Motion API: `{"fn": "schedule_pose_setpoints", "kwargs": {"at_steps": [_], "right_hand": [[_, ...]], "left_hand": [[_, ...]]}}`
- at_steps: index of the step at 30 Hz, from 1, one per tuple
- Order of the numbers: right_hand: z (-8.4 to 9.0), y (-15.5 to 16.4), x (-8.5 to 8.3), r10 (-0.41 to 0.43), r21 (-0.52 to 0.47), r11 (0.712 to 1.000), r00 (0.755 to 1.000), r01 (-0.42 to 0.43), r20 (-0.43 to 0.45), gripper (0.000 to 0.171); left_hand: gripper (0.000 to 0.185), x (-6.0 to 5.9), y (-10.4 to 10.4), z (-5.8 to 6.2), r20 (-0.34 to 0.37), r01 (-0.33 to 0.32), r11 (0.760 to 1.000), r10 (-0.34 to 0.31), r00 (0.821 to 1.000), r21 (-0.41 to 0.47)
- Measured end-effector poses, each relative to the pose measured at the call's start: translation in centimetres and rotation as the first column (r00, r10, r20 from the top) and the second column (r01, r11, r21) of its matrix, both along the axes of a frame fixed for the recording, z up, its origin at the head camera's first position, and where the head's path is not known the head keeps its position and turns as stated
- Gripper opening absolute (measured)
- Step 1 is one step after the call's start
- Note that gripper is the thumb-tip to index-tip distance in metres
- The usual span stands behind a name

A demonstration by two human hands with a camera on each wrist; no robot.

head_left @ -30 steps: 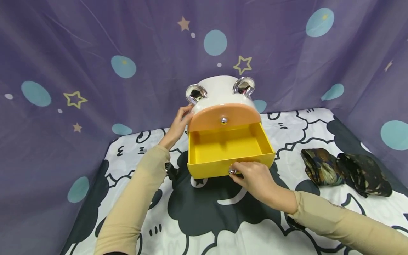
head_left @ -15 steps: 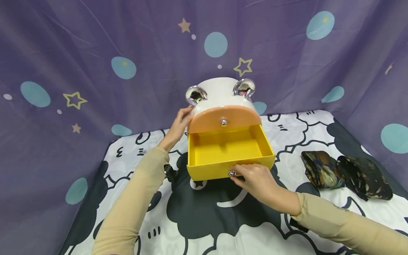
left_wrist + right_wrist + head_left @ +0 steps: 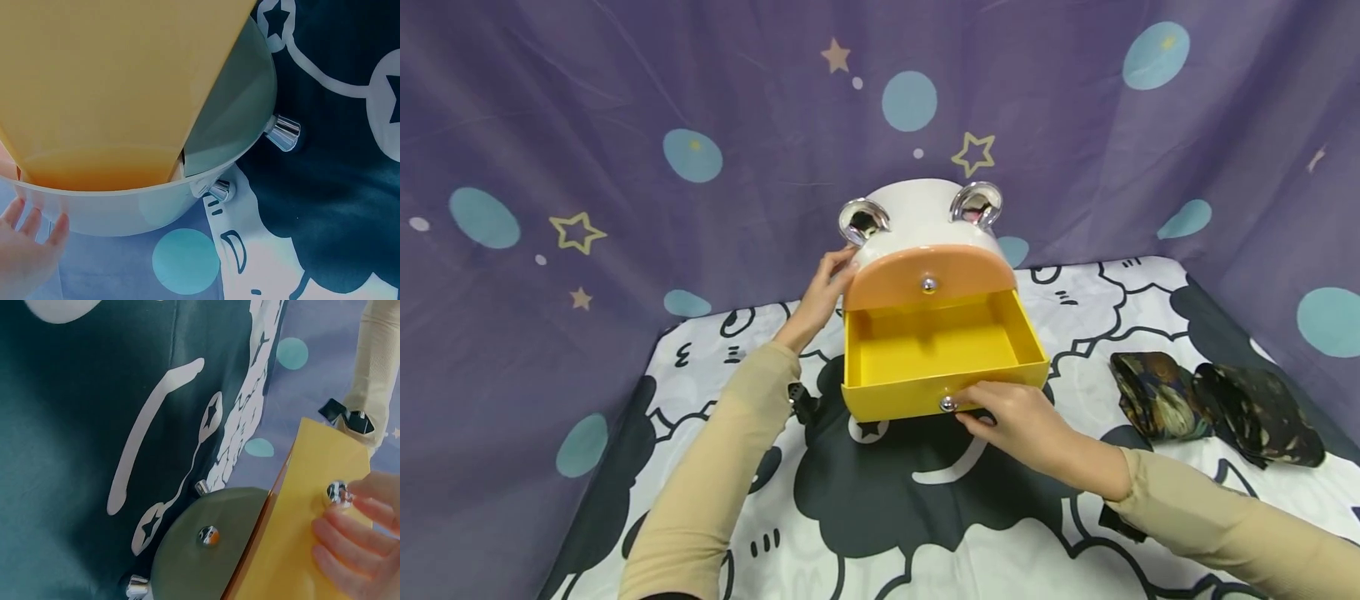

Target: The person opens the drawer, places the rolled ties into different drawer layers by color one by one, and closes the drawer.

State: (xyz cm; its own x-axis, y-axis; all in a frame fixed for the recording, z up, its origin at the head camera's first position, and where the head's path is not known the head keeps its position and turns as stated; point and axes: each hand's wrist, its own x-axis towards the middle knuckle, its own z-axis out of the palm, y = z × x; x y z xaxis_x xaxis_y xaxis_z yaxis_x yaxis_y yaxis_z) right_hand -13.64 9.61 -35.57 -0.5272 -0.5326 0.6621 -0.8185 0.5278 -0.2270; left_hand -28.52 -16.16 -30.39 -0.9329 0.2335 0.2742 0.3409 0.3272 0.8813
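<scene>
Centre: yellow rectangular drawer (image 3: 898,399) out, orange half-round drawer (image 3: 891,282) closed. Right hand (image 3: 1021,423) at silver knob (image 3: 947,404), grip I can't tell; left hand (image 3: 822,293), fingers straight, against white cabinet (image 3: 919,218).

A domed white box (image 3: 917,215) stands on the surface (image 3: 925,575), its yellow drawer (image 3: 887,402) open below a closed orange front (image 3: 883,285).

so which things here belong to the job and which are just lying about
In the job:
box, left hand on its side
drawer, standing open
drawer knob, right hand at it

Seemingly just lying about:
camo bundle
darker bundle beside it
</scene>
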Motion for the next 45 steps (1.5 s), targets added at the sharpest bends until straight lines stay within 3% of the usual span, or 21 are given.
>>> {"fn": "schedule_pose_setpoints", "kwargs": {"at_steps": [7, 20, 26, 34, 45], "right_hand": [[0.0, 1.4, -0.1, 0.085, -0.006, 0.996, 0.995, -0.085, 0.053, 0.04], [-0.5, 4.2, 0.1, 0.065, 0.038, 0.997, 0.993, -0.069, 0.098, 0.035], [-0.4, 5.8, 0.1, 0.011, 0.078, 0.997, 0.99, -0.023, 0.139, 0.014], [-0.2, 7.9, 0.4, -0.088, 0.157, 0.986, 0.97, 0.053, 0.227, 0.022], [-0.5, 10.5, 0.2, -0.196, 0.216, 0.965, 0.957, 0.15, 0.212, 0.02]], "left_hand": [[0.037, 0.2, -0.3, 0.2, 0.022, -0.009, 1.0, 0.009, 1.0, -0.026], [0.039, 0.6, -0.4, 0.5, 0.052, 0.015, 0.999, -0.012, 0.999, -0.045], [0.038, 0.2, -0.3, 0.5, 0.044, 0.014, 0.998, -0.011, 0.999, -0.056], [0.038, 0.2, -0.2, 0.2, 0.038, 0.0, 0.998, 0.003, 0.999, -0.062], [0.04, 0.3, -0.2, 0.2, 0.058, 0.007, 0.998, -0.003, 0.998, -0.064]]}}
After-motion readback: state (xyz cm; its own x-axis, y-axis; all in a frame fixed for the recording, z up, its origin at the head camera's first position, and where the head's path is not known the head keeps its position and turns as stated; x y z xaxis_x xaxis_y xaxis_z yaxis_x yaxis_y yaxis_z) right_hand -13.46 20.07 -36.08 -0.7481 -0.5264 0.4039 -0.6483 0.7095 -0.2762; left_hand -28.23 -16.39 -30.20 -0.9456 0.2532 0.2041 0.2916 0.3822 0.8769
